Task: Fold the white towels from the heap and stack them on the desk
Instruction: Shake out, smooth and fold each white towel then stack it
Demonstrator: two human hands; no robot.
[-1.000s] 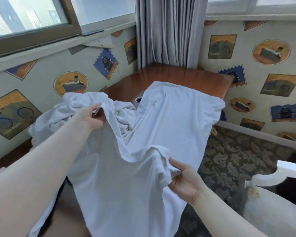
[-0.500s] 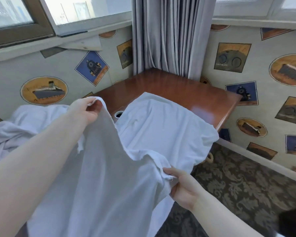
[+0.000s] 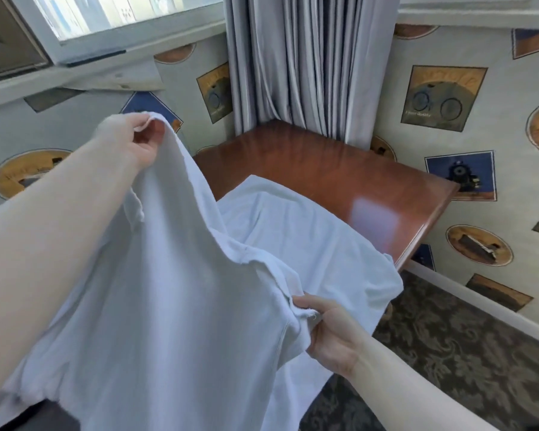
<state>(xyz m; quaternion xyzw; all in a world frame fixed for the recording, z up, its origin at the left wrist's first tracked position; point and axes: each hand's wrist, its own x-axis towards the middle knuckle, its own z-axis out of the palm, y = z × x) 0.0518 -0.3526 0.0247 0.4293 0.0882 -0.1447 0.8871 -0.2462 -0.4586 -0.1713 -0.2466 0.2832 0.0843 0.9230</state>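
A large white towel (image 3: 175, 300) hangs stretched between my two hands in front of the wooden desk (image 3: 349, 178). My left hand (image 3: 131, 141) pinches one upper corner, raised high at the left near the wall. My right hand (image 3: 327, 331) grips the other edge lower down, at the desk's near side. Beyond it a second spread of white towel (image 3: 308, 244) lies over the desk's near end and droops off the right edge. The heap itself is hidden behind the held towel.
Grey curtains (image 3: 302, 63) hang in the corner behind the desk. Patterned wallpaper covers both walls, with a window (image 3: 106, 14) at the upper left. Dark patterned carpet (image 3: 448, 353) lies to the right of the desk.
My left hand has lifted its towel corner up and away from the heap. The towel now hangs taller between my hands. The view has swung right, so the heap at the left is out of sight.
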